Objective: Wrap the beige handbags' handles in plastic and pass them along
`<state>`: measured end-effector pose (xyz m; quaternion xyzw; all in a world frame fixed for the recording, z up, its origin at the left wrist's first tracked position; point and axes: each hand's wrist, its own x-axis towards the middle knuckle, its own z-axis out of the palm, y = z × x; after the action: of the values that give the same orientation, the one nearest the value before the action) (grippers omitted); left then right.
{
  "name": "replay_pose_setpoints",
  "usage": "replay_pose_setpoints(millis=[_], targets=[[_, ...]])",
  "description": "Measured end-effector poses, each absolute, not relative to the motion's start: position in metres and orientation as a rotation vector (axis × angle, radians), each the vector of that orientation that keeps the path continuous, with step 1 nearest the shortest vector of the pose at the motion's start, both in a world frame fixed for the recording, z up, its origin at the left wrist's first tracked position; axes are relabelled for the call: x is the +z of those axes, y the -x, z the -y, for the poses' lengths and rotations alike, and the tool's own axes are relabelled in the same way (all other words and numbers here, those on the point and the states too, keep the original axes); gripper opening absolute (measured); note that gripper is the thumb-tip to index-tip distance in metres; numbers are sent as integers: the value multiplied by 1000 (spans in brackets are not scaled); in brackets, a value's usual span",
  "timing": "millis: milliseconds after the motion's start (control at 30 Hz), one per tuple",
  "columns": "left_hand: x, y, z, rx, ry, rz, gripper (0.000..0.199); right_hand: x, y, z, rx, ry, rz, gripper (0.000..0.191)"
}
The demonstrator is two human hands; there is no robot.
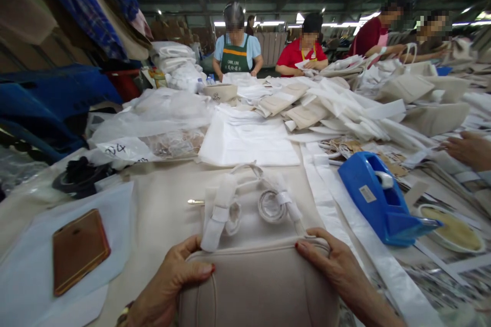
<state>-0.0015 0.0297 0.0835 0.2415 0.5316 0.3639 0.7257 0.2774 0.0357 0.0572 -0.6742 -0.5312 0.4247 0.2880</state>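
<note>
A beige handbag (pixel 261 286) stands at the bottom centre, close to me. My left hand (pixel 174 281) grips its upper left corner, thumb on the front face. At the upper right corner my right hand (pixel 337 265) holds it the same way, fingers behind the edge. Behind the top edge rise the bag's handle (pixel 245 169), its ends wrapped in white foam, and a coiled strap (pixel 272 206) in clear wrapping. A small gold-coloured metal piece (pixel 196 202) sticks out left of the handle.
A blue tape dispenser (pixel 370 196) and a round dish (pixel 452 229) are at right, a phone (pixel 80 250) at left. Stacked white foam sheets (pixel 247 138) lie ahead. Another person's hand (pixel 470 150) reaches in at right; several people work across the table.
</note>
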Motion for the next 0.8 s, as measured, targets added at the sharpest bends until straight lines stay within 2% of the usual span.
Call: replay_pose_setpoints(millis=[167, 267, 367, 433, 567, 700, 800], targets=[[71, 1, -35, 748, -638, -1359, 49, 46, -272, -46, 1090, 1867, 1514, 45], [79, 3, -38, 690, -1019, -1552, 49, 46, -271, -47, 1074, 1871, 1508, 45], [91, -1, -47, 656, -1384, -1825, 60, 48, -271, -46, 1070, 1860, 1494, 44], [97, -10, -57, 637, -1489, -1948, 60, 49, -271, -45, 1060, 1856, 1499, 44], [94, -24, -75, 684, -1548, -1910, 45, 49, -271, -45, 1043, 1880, 1508, 45], [80, -24, -78, 687, -1564, -1776, 53, 48, -270, -45, 1024, 1910, 1519, 40], [69, -23, -74, 637, -1634, -2037, 51, 47, -268, -46, 951, 1966, 1527, 37]])
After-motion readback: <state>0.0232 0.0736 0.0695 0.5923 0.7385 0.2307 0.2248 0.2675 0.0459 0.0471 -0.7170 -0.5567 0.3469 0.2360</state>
